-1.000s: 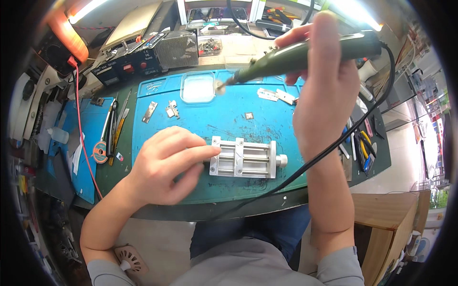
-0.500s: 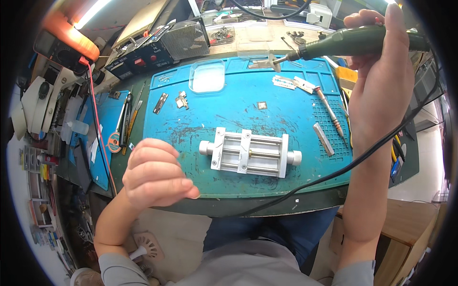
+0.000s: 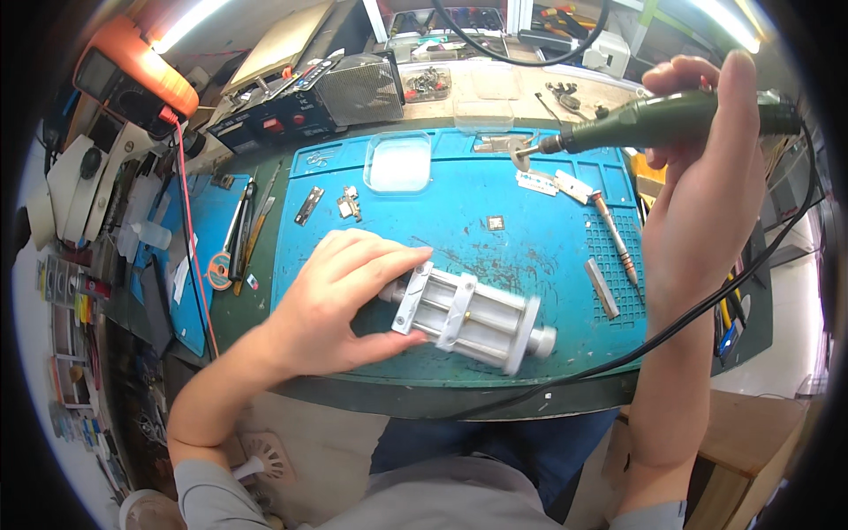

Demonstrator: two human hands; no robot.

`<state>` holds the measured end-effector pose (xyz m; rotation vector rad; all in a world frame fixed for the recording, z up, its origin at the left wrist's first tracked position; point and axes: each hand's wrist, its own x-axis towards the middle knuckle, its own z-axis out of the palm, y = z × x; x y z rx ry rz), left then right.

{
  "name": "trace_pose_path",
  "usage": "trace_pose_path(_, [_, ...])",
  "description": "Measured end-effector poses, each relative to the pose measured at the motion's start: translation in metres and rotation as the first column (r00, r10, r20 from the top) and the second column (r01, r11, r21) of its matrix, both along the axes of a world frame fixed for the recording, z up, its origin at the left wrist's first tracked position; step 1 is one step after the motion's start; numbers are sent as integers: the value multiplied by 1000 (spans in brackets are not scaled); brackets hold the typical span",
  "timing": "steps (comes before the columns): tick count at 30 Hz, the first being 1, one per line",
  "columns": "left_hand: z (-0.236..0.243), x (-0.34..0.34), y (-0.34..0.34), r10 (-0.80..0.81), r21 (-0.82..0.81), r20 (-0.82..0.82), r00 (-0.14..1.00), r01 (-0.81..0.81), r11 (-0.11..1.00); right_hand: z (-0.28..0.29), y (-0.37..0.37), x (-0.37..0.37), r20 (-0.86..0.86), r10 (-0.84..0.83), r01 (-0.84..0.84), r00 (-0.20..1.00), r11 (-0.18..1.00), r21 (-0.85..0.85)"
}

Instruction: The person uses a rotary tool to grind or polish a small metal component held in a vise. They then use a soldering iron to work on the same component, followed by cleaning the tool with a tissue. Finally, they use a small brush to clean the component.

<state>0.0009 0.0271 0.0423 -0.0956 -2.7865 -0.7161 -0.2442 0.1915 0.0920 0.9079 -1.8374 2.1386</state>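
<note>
My left hand (image 3: 340, 296) grips the left end of a small silver metal vise (image 3: 468, 314), thumb at its near edge and fingers at its far edge. The vise sits askew on the blue work mat (image 3: 371, 252), its right end angled toward me, with nothing visible between its jaws. Raised at the right, my right hand (image 3: 702, 190) is closed around a dark green rotary tool (image 3: 654, 122). A round cutting disc (image 3: 520, 155) sticks out of the tool's left end. The black cord (image 3: 680, 314) runs from its back end down across the mat's near right corner.
Razor blades (image 3: 552, 183), a pen-like tool (image 3: 616, 237) and a metal strip (image 3: 601, 288) lie on the mat's right side. A small chip (image 3: 495, 223) lies in the middle. A clear tray (image 3: 397, 162) stands behind. Tweezers and knives lie left, near an orange multimeter (image 3: 141, 75).
My left hand has moved right, opened from its curl and taken hold of the vise's left end. The vise has turned slightly, its right end nearer me. The right hand still holds the rotary tool.
</note>
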Motion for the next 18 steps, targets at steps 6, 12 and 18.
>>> trace_pose_path(6, [16, -15, -38, -252, -6, 109, 962, 254, 967, 9, 2, 6, -15, 62, -62, 998, 998, 28])
trace_pose_path(12, [7, -6, -29, -129, 189, -13, 992, 129, 973, -7, 7, -4, 41, 181, -181, 983, 984, -4])
trace_pose_path(18, [3, -1, -35, -44, 63, -185, 982, 57, 996, -16, 11, -4, -36, 221, -219, 975, 975, 47])
